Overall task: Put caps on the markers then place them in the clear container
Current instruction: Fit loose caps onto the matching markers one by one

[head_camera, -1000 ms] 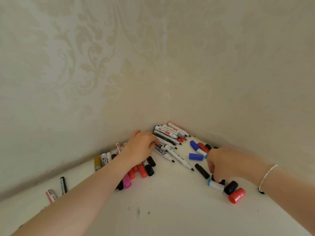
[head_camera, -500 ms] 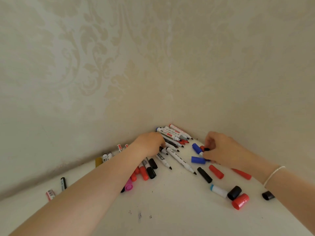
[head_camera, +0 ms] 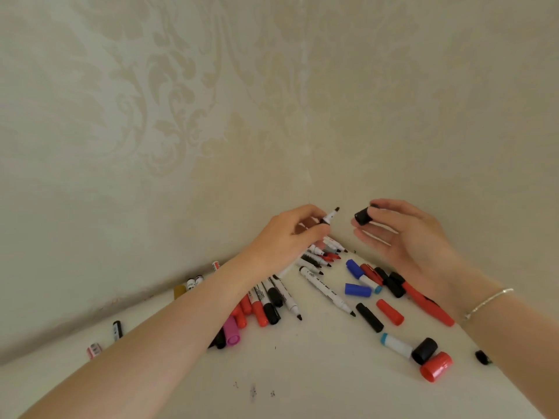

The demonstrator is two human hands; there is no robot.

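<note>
- A scatter of capped pens (head_camera: 116, 329) is being left lying near the wall at the left of the white bench (head_camera: 302, 388).
- An uncapped black marker (head_camera: 328, 218) is being pinched in the grip of the left hand (head_camera: 287, 237), tip raised toward the right.
- A pile of markers (head_camera: 320, 255) is lying in the corner below both hands.
- A black cap (head_camera: 362, 217) is being pinched by the right hand (head_camera: 405, 237), close to the marker tip but apart from it.
- Loose caps, among them a red cap (head_camera: 435, 366), are lying at the right.
</note>
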